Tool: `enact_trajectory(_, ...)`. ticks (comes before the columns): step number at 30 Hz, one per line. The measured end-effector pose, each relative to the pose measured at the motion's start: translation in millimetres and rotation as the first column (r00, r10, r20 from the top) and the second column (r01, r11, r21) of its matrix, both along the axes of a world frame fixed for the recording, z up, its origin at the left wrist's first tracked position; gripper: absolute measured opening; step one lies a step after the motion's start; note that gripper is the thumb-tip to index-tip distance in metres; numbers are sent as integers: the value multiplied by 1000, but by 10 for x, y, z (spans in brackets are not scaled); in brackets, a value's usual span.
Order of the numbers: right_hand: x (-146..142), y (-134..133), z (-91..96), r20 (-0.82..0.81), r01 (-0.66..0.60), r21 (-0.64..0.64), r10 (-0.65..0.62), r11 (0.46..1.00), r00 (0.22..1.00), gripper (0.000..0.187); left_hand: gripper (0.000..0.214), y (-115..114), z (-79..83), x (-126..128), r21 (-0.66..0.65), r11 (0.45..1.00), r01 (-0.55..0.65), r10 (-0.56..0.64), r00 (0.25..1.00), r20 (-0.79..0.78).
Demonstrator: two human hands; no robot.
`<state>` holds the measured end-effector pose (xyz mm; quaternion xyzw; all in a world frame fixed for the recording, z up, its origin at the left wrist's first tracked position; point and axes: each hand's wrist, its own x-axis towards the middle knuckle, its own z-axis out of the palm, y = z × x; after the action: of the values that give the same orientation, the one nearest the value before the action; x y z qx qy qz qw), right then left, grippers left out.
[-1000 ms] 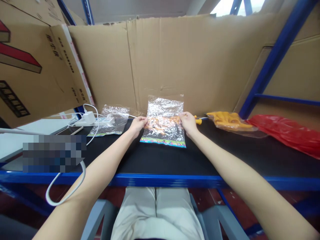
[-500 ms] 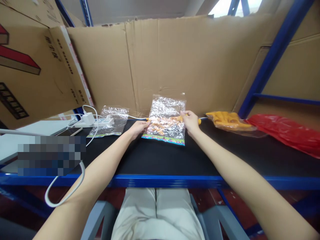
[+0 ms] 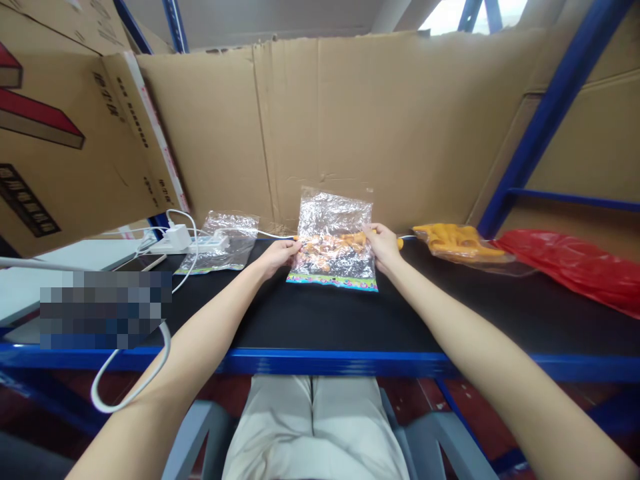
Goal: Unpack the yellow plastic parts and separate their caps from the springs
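A clear plastic bag (image 3: 335, 213) with a colourful printed strip along its lower edge is held up over the black tabletop. My left hand (image 3: 281, 256) pinches its left side, and my right hand (image 3: 382, 245) grips its right side. Orange-yellow pieces show through or behind the shiny film; I cannot tell whether they lie inside it. One orange end (image 3: 399, 243) sticks out just right of my right hand. Farther right lies an orange moulded item (image 3: 453, 240) in clear wrapping. Another clear bag (image 3: 240, 243) rests flat to the left.
At the left are a white power strip (image 3: 200, 246) with a plug, loose white cables and a phone (image 3: 153, 263). A red plastic bag (image 3: 570, 267) lies at the right. A cardboard wall (image 3: 390, 133) stands behind; the table has a blue front edge (image 3: 330, 362).
The bag's printed lower edge has shifted slightly to the right and lies more level. Both hands keep their hold in nearly the same place.
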<state>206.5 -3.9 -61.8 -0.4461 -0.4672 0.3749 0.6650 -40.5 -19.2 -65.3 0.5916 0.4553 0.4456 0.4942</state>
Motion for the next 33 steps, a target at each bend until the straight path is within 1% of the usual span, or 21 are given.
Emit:
enact_trajectory(3, -3, 4, 2, -3, -20, -6, 20, 1000, 1000, 27, 29, 13, 0, 18, -2, 1000, -13, 13, 1000, -19)
enact_trajectory(5, 3, 13, 1, 1, -29, 14, 29, 999, 1000, 31, 29, 31, -3, 22, 3, 1000, -20, 20, 1000, -11)
enact_trajectory(9, 11, 7, 14, 24, 20, 85, -22, 996, 999, 34, 29, 59, -39, 27, 18, 999, -26, 27, 999, -18)
enact_trajectory(10, 7, -4, 18, 26, 16, 92, -18, 996, 999, 34, 29, 63, -54, 30, 36, 998, -46, 47, 998, -30)
enact_trajectory(12, -13, -30, 20, 26, -36, 76, 34, 996, 999, 35, 29, 74, -88, 39, 92, 989, -119, 125, 990, -62)
enact_trajectory(14, -50, -50, 3, 33, -110, 29, 109, 994, 993, 37, 28, 91, -117, 41, 158, 964, -215, 231, 969, -88)
enact_trajectory(17, -123, -53, -63, 65, -215, -47, 218, 976, 974, 38, 24, 135, -140, 16, 297, 896, -329, 381, 914, -138)
enact_trajectory(19, -168, -49, -110, 102, -269, -62, 274, 961, 956, 39, 24, 174, -141, -20, 420, 830, -366, 472, 863, -179)
enact_trajectory(20, -185, -50, -126, 125, -276, -58, 281, 960, 952, 40, 24, 193, -139, -41, 469, 802, -370, 505, 839, -202)
enact_trajectory(22, -206, -66, -135, 181, -251, -35, 253, 967, 950, 43, 27, 228, -136, -81, 519, 775, -361, 542, 803, -250)
enact_trajectory(26, -217, -116, -99, 262, -188, 8, 179, 982, 948, 44, 31, 268, -136, -126, 517, 788, -334, 537, 784, -311)
enact_trajectory(33, -212, -81, -104, 193, -172, -3, 169, 985, 967, 41, 31, 269, -122, -116, 523, 784, -333, 564, 735, -377)
